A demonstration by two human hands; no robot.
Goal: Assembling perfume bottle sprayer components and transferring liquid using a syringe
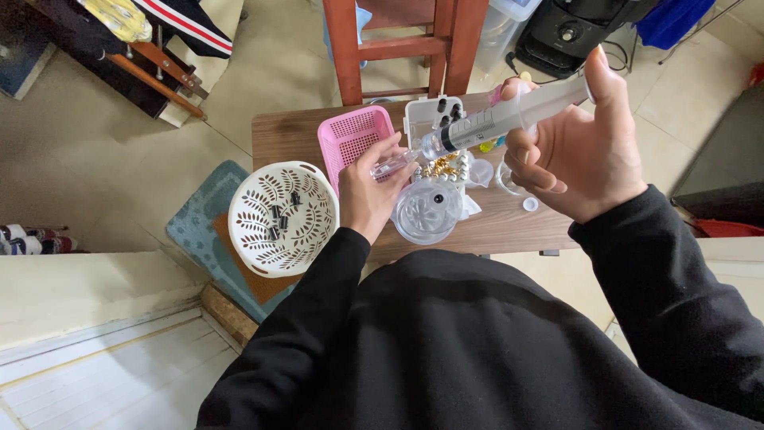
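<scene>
one small wooden table [509, 227], tiled floor [95, 159].

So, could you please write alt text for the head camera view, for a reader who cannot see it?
Seen from above, a person's right hand holds a large clear plastic syringe, its tip at a small clear vial pinched in the left hand. Below on a brown wooden table sit a white round perforated basket, a pink plastic basket and a clear round container.
</scene>
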